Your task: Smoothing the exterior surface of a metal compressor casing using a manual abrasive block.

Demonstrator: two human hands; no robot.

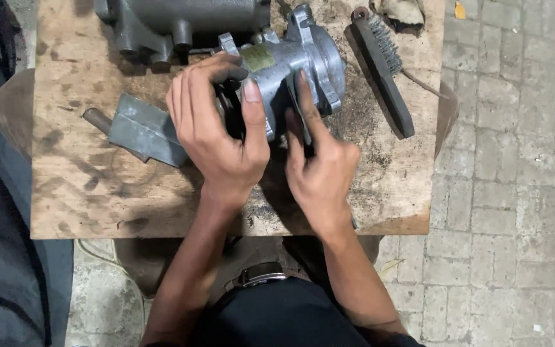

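1. Gripping a grey cast-metal compressor body point(290, 71), both hands work at the middle of a stained plywood tabletop point(85, 186).
2. The left hand point(216, 128) wraps over the compressor's near end, fingers curled around a dark round part there, thumb pressed flat on the housing.
3. The right hand point(319, 170) lies against the compressor's right side, index finger stretched up along the flange; something thin and dark seems pinched under it, though the view is too poor to tell what.
4. The compressor rests on the tabletop, tilted towards the far right, with a yellowish label on its upper face.
5. A bent grey sheet-metal piece point(146, 128) with a rusty rod lies just beside the left hand.
6. A wire brush point(383, 71) with a dark handle lies near the compressor's right.
7. Another grey metal casting point(162, 22) sits at the far edge, just behind the compressor.
8. Paving bricks point(515, 193) cover the floor to the right.
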